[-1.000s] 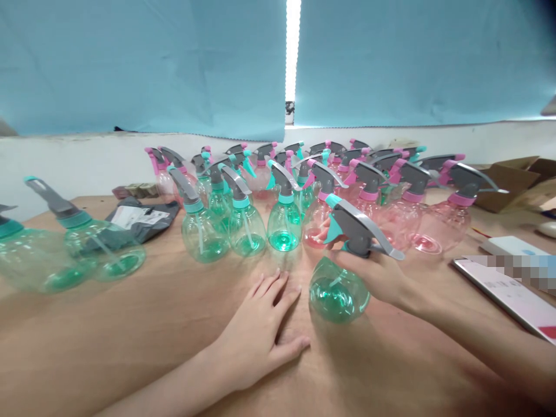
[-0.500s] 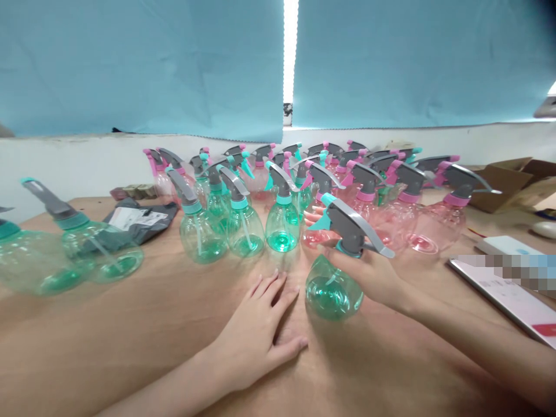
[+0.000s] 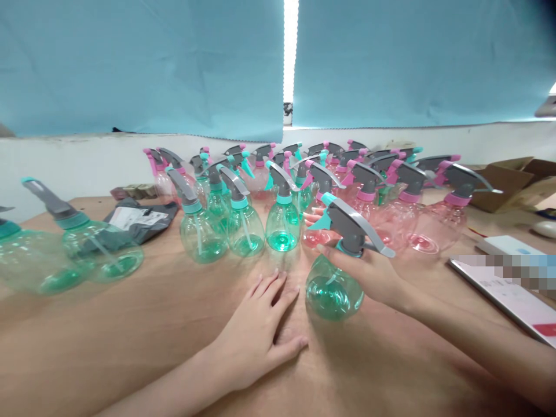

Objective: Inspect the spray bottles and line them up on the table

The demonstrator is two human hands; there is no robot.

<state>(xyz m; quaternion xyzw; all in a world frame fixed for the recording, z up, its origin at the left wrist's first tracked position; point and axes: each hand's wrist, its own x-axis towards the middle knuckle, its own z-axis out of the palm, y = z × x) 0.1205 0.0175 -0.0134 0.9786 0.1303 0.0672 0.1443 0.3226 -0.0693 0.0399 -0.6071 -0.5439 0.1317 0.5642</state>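
Observation:
My right hand [image 3: 377, 279] is wrapped round the upper part of a green see-through spray bottle [image 3: 333, 295] with a grey and turquoise trigger head. Its thumb lies across the near side, and part of the fingers is hidden behind the trigger head. To the left of that bottle, my left hand [image 3: 264, 318] lies flat on the wooden table [image 3: 174, 347], fingers spread and nothing in it. Beyond its fingertips stands another green spray bottle [image 3: 282, 226], with one more green spray bottle [image 3: 245, 229] beside it.
Several pink spray bottles [image 3: 443, 226] crowd the back and right. More green spray bottles [image 3: 102, 249] stand at left, near a dark plastic parcel [image 3: 163, 223]. A phone [image 3: 504, 301] lies at right, a cardboard box [image 3: 499, 185] behind it. Blue blinds [image 3: 143, 69] hang at the back.

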